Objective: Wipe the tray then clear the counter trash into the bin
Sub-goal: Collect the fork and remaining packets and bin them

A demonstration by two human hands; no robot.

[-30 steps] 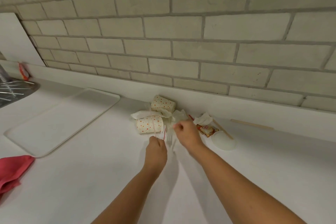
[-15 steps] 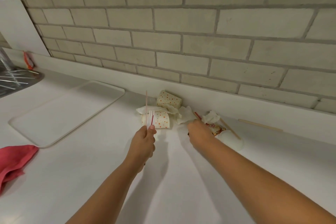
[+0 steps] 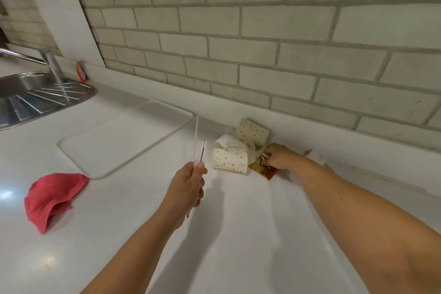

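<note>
Picking trash from the heap right of the tray (image 3: pixel 124 136).
The tray lies flat on the surface (image 3: pixel 238 222), between the sink (image 3: pixel 35 95) and the trash by the wall. The fingers of my right hand (image 3: pixel 278 156) grasp a brown wrapper (image 3: pixel 261 169) beside two dotted cups (image 3: pixel 229 159) and a napkin (image 3: pixel 226 141). My left hand (image 3: pixel 188 181) grips a straw (image 3: pixel 196 136), a fork (image 3: pixel 203 144) and a red stick upright. A red cloth (image 3: pixel 53 196) lies near the tray's front corner.

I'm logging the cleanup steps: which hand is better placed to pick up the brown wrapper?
Right. The right hand is on the brown wrapper, fingers curled on it. The left hand is away from it, gripping a white fork and straw.
</note>
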